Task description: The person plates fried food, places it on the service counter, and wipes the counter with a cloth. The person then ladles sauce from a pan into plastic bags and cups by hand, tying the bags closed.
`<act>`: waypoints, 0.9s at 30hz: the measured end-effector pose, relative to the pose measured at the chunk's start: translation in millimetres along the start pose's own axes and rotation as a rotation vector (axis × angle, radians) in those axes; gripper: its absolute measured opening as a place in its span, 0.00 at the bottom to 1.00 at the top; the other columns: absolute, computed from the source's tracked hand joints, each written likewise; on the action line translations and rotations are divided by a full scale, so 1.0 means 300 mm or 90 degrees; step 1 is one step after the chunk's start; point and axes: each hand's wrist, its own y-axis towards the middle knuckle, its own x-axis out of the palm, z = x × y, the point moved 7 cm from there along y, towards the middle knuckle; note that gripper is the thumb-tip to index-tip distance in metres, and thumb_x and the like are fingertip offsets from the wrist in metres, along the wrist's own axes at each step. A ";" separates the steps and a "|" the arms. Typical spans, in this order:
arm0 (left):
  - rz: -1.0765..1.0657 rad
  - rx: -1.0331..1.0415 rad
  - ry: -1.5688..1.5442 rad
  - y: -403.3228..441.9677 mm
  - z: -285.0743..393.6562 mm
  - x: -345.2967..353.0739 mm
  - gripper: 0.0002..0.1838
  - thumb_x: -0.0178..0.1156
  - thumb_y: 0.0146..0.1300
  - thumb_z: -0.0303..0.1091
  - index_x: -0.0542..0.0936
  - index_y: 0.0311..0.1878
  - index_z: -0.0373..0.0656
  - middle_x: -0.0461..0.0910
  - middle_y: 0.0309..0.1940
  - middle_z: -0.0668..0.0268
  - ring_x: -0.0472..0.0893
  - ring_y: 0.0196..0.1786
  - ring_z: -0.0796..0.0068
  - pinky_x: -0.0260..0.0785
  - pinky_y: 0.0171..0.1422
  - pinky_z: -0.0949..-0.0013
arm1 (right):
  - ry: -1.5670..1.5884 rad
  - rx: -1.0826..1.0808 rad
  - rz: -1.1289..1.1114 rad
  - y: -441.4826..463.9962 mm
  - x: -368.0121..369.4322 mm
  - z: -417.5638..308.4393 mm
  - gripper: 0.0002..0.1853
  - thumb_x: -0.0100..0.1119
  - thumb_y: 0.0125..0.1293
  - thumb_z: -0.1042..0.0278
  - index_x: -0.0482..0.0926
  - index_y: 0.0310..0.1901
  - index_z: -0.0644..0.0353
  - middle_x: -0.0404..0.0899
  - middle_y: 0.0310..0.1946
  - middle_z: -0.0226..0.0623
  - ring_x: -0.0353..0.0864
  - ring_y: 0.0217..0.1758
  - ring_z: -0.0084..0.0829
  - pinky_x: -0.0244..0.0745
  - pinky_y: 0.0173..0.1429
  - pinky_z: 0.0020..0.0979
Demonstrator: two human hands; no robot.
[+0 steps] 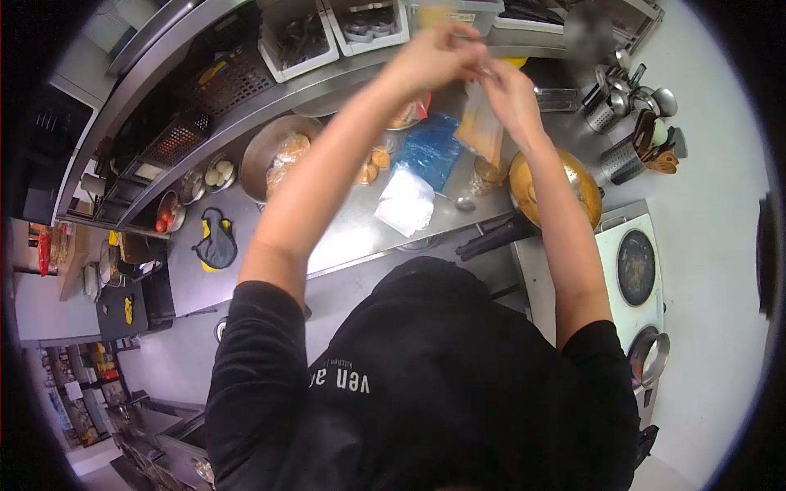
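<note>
Above the brushed-steel counter (332,237), toward its far edge, we see the person's bare left hand (442,59) and bare right hand (509,92) meeting at the gathered neck of a tall, translucent plastic bag with orange contents (481,131). Both grips look narrow, fingers drawn in on the film at its top; motion blur keeps us from telling how each finger lies. The bag hangs below them, between a crinkled blue plastic sheet (431,149) and a round pan of thick orange-yellow sauce (580,182); whether its bottom touches the counter we cannot tell.

We judge the step in hand to be closing or tying the filled bag. The next move, we think, calls for a steady pinch with one hand while the other draws the neck tight, without squeezing the soft lower part.

The bag's film looks thin and limp, its filling sagging to a wedge. We also note a crumpled, matte white sheet (407,203) overlapping the blue one, a shiny oval-bowled metal spoon (465,204) lying near it, and the pan's straight black handle (497,236) reaching toward the counter's near edge.
</note>
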 end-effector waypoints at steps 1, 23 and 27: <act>0.003 0.060 0.068 -0.006 0.023 -0.072 0.30 0.64 0.60 0.39 0.65 0.61 0.37 0.72 0.55 0.53 0.76 0.55 0.63 0.72 0.57 0.68 | -0.023 -0.010 -0.015 0.030 -0.001 -0.052 0.18 0.63 0.58 0.60 0.78 0.48 0.59 0.81 0.42 0.41 0.80 0.45 0.35 0.73 0.49 0.31; 0.071 0.003 -0.102 -0.307 -0.226 -0.145 0.13 0.63 0.62 0.35 0.78 0.41 0.33 0.80 0.31 0.64 0.79 0.32 0.75 0.72 0.42 0.71 | -0.028 -0.268 0.007 0.093 0.184 -0.606 0.20 0.68 0.51 0.50 0.76 0.28 0.61 0.79 0.25 0.43 0.80 0.32 0.45 0.74 0.37 0.41; 0.008 0.004 -0.069 -0.306 -0.188 -0.125 0.17 0.58 0.66 0.41 0.77 0.37 0.32 0.79 0.29 0.62 0.79 0.30 0.74 0.73 0.42 0.71 | -0.056 -0.360 0.086 0.104 0.159 -0.635 0.23 0.65 0.53 0.46 0.74 0.26 0.62 0.75 0.22 0.40 0.76 0.26 0.45 0.71 0.32 0.39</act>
